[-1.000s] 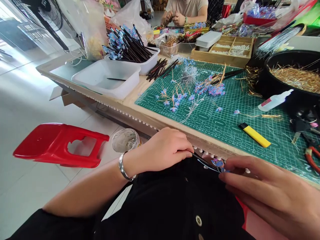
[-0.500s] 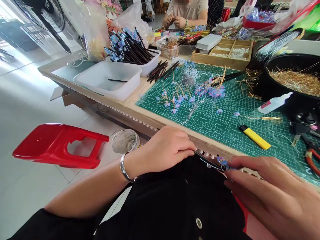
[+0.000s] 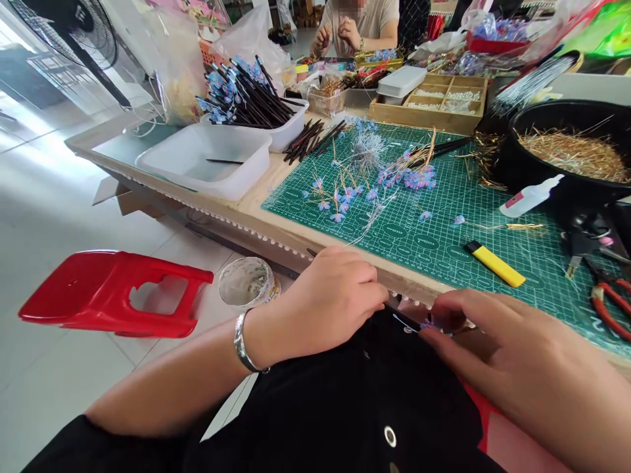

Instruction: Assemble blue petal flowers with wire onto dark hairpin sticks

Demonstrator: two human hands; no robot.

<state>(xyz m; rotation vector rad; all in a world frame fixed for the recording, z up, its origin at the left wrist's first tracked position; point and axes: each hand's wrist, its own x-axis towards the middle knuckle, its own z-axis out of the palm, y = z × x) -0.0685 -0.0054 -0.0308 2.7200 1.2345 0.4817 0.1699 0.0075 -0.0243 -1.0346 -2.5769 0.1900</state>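
Note:
My left hand (image 3: 335, 299) is closed round a thin dark stick, whose tip (image 3: 311, 252) pokes out behind the knuckles at the table edge. Toward its other end, a small blue-purple flower (image 3: 428, 322) shows between the thumb and fingers of my right hand (image 3: 517, 355), which are curled about it. Part of the flower and most of the stick are hidden by my hands. A pale wire (image 3: 403, 322) sticks out beside the flower, over my black clothing. Beyond my hands, loose blue flowers on gold wires (image 3: 340, 197) and a flower bunch (image 3: 417, 176) lie on the green cutting mat (image 3: 305, 220).
On the mat are a yellow-and-black cutter (image 3: 497, 264), a small white bottle (image 3: 530, 197) and red-handled pliers (image 3: 608, 305). Black tub (image 3: 513, 157) stands right; white trays (image 3: 197, 180) left. Below are a red stool (image 3: 93, 289) and a bucket (image 3: 246, 282). Another person sits opposite.
My right hand's fingers have bent round the flower, and the thumb has come to its near side. The stick's tip now shows behind my left hand. The view has shifted slightly.

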